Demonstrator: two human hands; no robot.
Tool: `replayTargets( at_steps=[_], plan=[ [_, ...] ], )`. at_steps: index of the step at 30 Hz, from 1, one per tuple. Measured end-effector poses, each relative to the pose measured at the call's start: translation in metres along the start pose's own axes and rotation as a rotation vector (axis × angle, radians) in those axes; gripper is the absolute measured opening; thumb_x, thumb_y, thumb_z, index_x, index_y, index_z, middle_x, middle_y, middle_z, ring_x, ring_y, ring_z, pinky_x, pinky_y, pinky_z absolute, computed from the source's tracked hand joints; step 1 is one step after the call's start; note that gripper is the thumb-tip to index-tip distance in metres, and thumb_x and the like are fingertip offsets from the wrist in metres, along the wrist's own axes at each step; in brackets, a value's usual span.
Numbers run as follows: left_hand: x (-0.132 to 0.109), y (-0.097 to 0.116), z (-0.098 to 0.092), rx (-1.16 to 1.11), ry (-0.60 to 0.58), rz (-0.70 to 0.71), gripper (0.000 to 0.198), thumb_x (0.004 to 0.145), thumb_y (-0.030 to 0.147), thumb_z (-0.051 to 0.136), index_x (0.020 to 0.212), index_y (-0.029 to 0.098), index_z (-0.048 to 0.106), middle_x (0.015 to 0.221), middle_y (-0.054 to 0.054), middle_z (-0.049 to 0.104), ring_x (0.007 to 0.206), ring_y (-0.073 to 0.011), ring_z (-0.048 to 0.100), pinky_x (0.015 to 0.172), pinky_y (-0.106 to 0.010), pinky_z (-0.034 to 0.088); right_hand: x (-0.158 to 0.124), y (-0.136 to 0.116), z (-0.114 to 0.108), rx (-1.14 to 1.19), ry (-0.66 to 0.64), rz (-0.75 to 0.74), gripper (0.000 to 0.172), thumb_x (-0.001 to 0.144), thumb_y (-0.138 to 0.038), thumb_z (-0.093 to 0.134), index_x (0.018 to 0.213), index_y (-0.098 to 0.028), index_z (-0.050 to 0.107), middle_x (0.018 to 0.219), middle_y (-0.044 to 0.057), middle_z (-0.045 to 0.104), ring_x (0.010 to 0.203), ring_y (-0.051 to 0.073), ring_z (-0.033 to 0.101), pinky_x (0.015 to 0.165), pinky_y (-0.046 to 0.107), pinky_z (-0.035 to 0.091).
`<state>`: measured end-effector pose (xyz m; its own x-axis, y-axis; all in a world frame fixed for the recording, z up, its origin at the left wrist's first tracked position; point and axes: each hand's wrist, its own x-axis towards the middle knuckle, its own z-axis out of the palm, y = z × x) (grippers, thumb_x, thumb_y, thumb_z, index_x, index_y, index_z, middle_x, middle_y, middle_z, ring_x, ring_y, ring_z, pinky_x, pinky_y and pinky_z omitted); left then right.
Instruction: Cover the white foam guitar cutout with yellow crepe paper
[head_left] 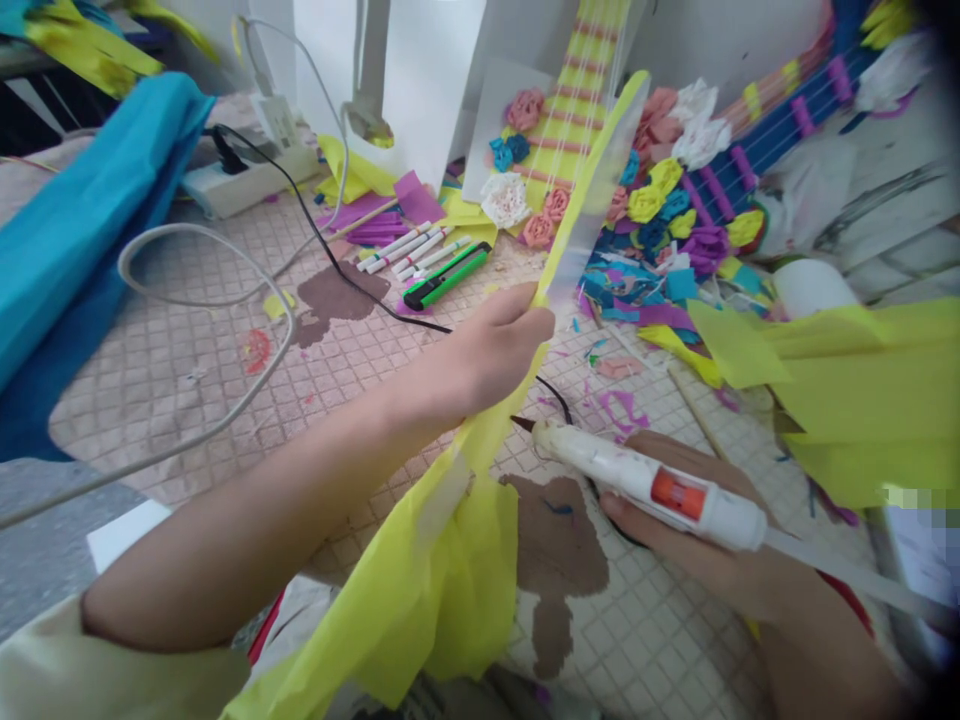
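Note:
My left hand (pixel 491 350) is closed round a long clear strip (pixel 592 190) wrapped in yellow tissue paper (pixel 427 590), which trails down toward me. The strip slants up and away to the right. My right hand (pixel 690 535) grips a white hot glue gun (pixel 652 485) with an orange label. Its dark nozzle points left, almost touching the yellow paper just below my left hand.
Paper flowers (pixel 652 200) and coloured scraps lie heaped at the back by a striped paper guitar (pixel 577 100). Markers (pixel 409 250) and a green utility knife (pixel 446 276) sit mid-floor. Cables (pixel 225 260), a power strip (pixel 240 180), blue paper (pixel 67 240) left, yellow sheets (pixel 862 390) right.

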<state>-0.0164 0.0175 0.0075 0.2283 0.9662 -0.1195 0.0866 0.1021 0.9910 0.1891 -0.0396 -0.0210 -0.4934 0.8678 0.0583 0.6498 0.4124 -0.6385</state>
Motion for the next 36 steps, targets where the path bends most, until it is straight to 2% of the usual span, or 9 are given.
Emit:
replayTargets(
  at_steps=[5, 8, 12, 16, 23, 26, 31, 36],
  plan=[
    [0.003, -0.001, -0.003, 0.101, -0.032, 0.068, 0.016, 0.076, 0.019, 0.037, 0.072, 0.021, 0.052, 0.063, 0.003, 0.049, 0.062, -0.0129, 0.050, 0.052, -0.024, 0.038, 0.000, 0.000, -0.001, -0.024, 0.007, 0.048, 0.019, 0.080, -0.027, 0.051, 0.064, -0.022, 0.044, 0.055, -0.003, 0.043, 0.051, 0.014, 0.046, 0.047, 0.027, 0.036],
    [0.005, -0.003, -0.005, 0.089, -0.082, 0.057, 0.016, 0.076, 0.019, 0.037, 0.075, 0.022, 0.052, 0.061, 0.003, 0.048, 0.054, -0.0116, 0.046, 0.045, -0.023, 0.034, 0.001, 0.001, -0.002, -0.025, 0.029, 0.039, 0.019, 0.080, -0.029, 0.052, 0.064, -0.022, 0.044, 0.055, -0.004, 0.042, 0.050, 0.013, 0.045, 0.047, 0.027, 0.036],
    [0.004, -0.003, -0.004, 0.050, -0.084, 0.032, 0.013, 0.075, 0.019, 0.037, 0.074, 0.022, 0.050, 0.060, 0.003, 0.049, 0.051, -0.0107, 0.045, 0.043, -0.023, 0.032, 0.000, 0.003, -0.002, -0.029, 0.039, 0.056, 0.021, 0.080, -0.029, 0.053, 0.063, -0.022, 0.043, 0.055, -0.004, 0.043, 0.050, 0.013, 0.045, 0.047, 0.027, 0.037],
    [0.001, 0.000, -0.001, 0.024, -0.059, 0.040, 0.012, 0.073, 0.018, 0.038, 0.066, 0.020, 0.047, 0.062, 0.003, 0.053, 0.052, -0.0102, 0.047, 0.044, -0.021, 0.034, -0.002, 0.004, -0.003, -0.046, 0.095, 0.099, 0.020, 0.079, -0.030, 0.054, 0.064, -0.022, 0.044, 0.056, -0.004, 0.045, 0.051, 0.015, 0.047, 0.047, 0.028, 0.039],
    [0.000, 0.000, -0.002, 0.010, -0.051, -0.018, 0.016, 0.073, 0.022, 0.041, 0.078, 0.021, 0.056, 0.064, 0.004, 0.057, 0.055, -0.0108, 0.051, 0.049, -0.019, 0.039, -0.003, 0.006, -0.003, -0.073, 0.166, 0.161, 0.012, 0.078, -0.032, 0.055, 0.072, -0.022, 0.054, 0.067, 0.000, 0.056, 0.061, 0.016, 0.055, 0.050, 0.028, 0.041],
    [0.001, -0.002, -0.003, -0.022, -0.048, -0.015, 0.017, 0.072, 0.023, 0.043, 0.081, 0.022, 0.058, 0.070, 0.004, 0.061, 0.061, -0.0118, 0.054, 0.054, -0.019, 0.042, -0.003, 0.008, -0.002, -0.071, 0.176, 0.198, 0.015, 0.078, -0.035, 0.055, 0.071, -0.022, 0.056, 0.074, 0.001, 0.061, 0.066, 0.017, 0.057, 0.052, 0.027, 0.041],
    [0.003, -0.006, -0.002, -0.077, -0.057, -0.050, 0.022, 0.071, 0.023, 0.046, 0.087, 0.022, 0.061, 0.069, 0.003, 0.063, 0.066, -0.0150, 0.058, 0.055, -0.020, 0.043, -0.007, 0.011, 0.000, -0.050, 0.204, 0.270, 0.018, 0.078, -0.037, 0.055, 0.067, -0.023, 0.055, 0.063, -0.002, 0.056, 0.057, 0.015, 0.054, 0.051, 0.026, 0.041],
    [0.005, -0.011, -0.001, -0.117, -0.052, -0.014, 0.025, 0.070, 0.020, 0.047, 0.088, 0.022, 0.064, 0.065, 0.004, 0.063, 0.059, -0.0131, 0.056, 0.052, -0.019, 0.043, -0.006, 0.012, 0.000, -0.079, 0.250, 0.272, 0.020, 0.076, -0.038, 0.056, 0.062, -0.023, 0.053, 0.060, -0.002, 0.056, 0.060, 0.016, 0.054, 0.053, 0.026, 0.040]
  ],
)
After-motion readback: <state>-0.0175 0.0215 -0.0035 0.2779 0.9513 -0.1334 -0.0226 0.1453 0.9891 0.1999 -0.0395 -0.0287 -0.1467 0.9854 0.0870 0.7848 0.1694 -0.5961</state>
